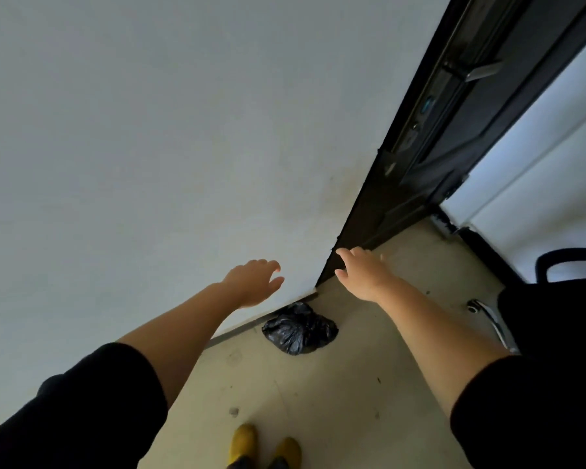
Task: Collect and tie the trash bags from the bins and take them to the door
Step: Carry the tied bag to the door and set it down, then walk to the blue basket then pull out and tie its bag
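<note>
Bag [300, 329] — black trash bag, crumpled and bunched, lies on the floor [335, 394] against the foot of the white wall [149, 147], just beside the dark door [454, 130] frame. Judged soft and limp; thin film, likely slippery and easy to tear if you drag it, and by its slumped shape probably light. Best hold would be the gathered neck or knot, but you cannot tell from here where that sits — the top of the bundle is just a mass of folds. Your left hand [252, 282] hangs above and left of the bag, fingers loosely spread, holding nothing, apart from the bag. Your right hand [361, 270] is out above and right of it, near the lower edge of the door frame, fingers straight and empty; whether it touches the frame cannot be told. Both grips released, then, with the bag below and between them. Your yellow shoes [264, 448] stand well back from the bag. A black chair [555, 316] stands at the right. Judgement: this bag looks delivered to the door.
</note>
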{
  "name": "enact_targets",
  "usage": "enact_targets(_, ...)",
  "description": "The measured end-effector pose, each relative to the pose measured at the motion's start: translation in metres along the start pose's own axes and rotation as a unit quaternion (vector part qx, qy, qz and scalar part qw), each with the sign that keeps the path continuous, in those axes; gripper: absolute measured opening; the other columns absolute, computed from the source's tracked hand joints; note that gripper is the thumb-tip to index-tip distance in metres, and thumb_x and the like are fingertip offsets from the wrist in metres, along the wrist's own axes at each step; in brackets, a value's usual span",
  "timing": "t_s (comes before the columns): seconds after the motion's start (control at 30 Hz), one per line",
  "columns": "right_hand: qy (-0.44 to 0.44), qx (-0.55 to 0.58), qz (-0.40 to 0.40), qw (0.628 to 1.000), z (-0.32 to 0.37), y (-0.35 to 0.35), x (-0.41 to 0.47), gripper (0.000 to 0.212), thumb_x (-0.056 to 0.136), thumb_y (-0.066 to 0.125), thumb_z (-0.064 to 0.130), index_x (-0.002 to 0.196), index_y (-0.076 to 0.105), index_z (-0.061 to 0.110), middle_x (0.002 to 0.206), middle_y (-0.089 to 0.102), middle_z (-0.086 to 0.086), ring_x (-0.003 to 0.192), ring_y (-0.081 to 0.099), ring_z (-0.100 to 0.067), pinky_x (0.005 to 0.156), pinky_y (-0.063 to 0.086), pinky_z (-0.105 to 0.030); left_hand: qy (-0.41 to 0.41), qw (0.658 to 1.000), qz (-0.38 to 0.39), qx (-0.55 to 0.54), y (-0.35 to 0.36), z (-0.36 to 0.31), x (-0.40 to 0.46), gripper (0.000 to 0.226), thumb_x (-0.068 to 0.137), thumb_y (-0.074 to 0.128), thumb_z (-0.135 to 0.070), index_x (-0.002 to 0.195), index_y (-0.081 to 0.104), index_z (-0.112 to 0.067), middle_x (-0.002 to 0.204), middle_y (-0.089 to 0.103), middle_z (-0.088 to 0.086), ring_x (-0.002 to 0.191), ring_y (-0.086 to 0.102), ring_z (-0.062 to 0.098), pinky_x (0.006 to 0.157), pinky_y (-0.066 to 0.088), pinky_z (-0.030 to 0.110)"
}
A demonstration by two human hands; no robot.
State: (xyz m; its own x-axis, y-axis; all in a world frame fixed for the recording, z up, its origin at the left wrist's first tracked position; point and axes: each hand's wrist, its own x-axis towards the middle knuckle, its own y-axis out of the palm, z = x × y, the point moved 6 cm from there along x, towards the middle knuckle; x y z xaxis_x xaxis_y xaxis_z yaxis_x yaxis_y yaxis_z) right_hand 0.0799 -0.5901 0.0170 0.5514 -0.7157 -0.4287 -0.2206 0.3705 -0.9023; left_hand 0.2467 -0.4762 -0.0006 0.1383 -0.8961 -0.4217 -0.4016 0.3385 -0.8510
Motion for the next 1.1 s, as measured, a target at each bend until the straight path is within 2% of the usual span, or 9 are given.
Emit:
enact_targets(0.1,-0.029,-0.029,-0.021,0.999,0.024,-0.019,-0.026,0.044,0.1,0.033,0.033,0.142,0.028,0.021,0.142,0.039,-0.008,0.13,0.037,-0.029,0.113,0.019,-0.056,-0.008,1.0,-0.012,-0.014,-0.005,-0.004,-0.034,0.044,0.1,0.033,-0.04,0.137,0.041,-0.017,0.136,0.05,0.008,0.123,0.049,0.026,0.102,0.04,0.041)
enact_targets(0.23,-0.077,-0.06,-0.003,0.995,0.061,-0.015,-0.047,0.042,0.1,0.029,0.031,0.141,0.03,0.02,0.14,0.039,-0.009,0.129,0.037,-0.029,0.112,0.019,-0.054,-0.041,0.999,-0.022,-0.02,0.009,0.002,-0.079,0.044,0.099,0.033,-0.039,0.136,0.042,-0.017,0.135,0.05,0.009,0.121,0.05,0.027,0.099,0.04,0.04)
enact_targets(0.47,-0.2,-0.121,0.054,0.971,0.149,0.015,-0.063,0.044,0.099,0.027,0.033,0.141,0.03,0.019,0.143,0.036,-0.01,0.131,0.035,-0.03,0.111,0.02,-0.054,-0.182,0.978,-0.056,-0.086,0.043,0.054,-0.174,0.043,0.099,0.034,-0.037,0.136,0.041,-0.015,0.136,0.049,0.011,0.12,0.05,0.028,0.099,0.04,0.04)
enact_targets(0.67,-0.319,-0.2,0.071,0.924,0.246,0.059,-0.106,0.045,0.098,0.026,0.032,0.14,0.033,0.017,0.143,0.038,-0.011,0.129,0.037,-0.03,0.108,0.024,-0.05,-0.33,0.926,-0.08,-0.163,0.106,0.098,-0.301,0.04,0.098,0.036,-0.035,0.132,0.044,-0.016,0.131,0.052,0.01,0.117,0.052,0.028,0.097,0.044,0.043)
enact_targets(0.77,-0.375,-0.234,0.09,0.892,0.302,0.089,-0.143,0.043,0.098,0.025,0.03,0.139,0.034,0.018,0.142,0.038,-0.011,0.128,0.037,-0.03,0.107,0.026,-0.049,-0.398,0.89,-0.091,-0.204,0.143,0.114,-0.375,0.041,0.097,0.036,-0.037,0.132,0.044,-0.017,0.132,0.052,0.008,0.119,0.05,0.028,0.098,0.044,0.044)
enact_targets(0.93,-0.475,-0.283,0.127,0.823,0.4,0.151,-0.232,0.046,0.099,0.027,0.037,0.142,0.031,0.022,0.144,0.037,-0.011,0.131,0.035,-0.03,0.103,0.034,-0.045,-0.493,0.827,-0.093,-0.253,0.215,0.129,-0.503,0.041,0.099,0.032,-0.037,0.132,0.044,-0.017,0.133,0.052,0.008,0.121,0.049,0.027,0.099,0.042,0.042)
enact_targets(1.1,-0.539,-0.335,0.157,0.757,0.493,0.225,-0.338,0.05,0.1,0.029,0.038,0.144,0.028,0.017,0.148,0.032,-0.012,0.136,0.032,-0.031,0.106,0.033,-0.046,-0.554,0.768,-0.082,-0.309,0.292,0.138,-0.621,0.043,0.1,0.031,-0.04,0.134,0.043,-0.017,0.136,0.05,0.006,0.124,0.048,0.026,0.099,0.041,0.041)
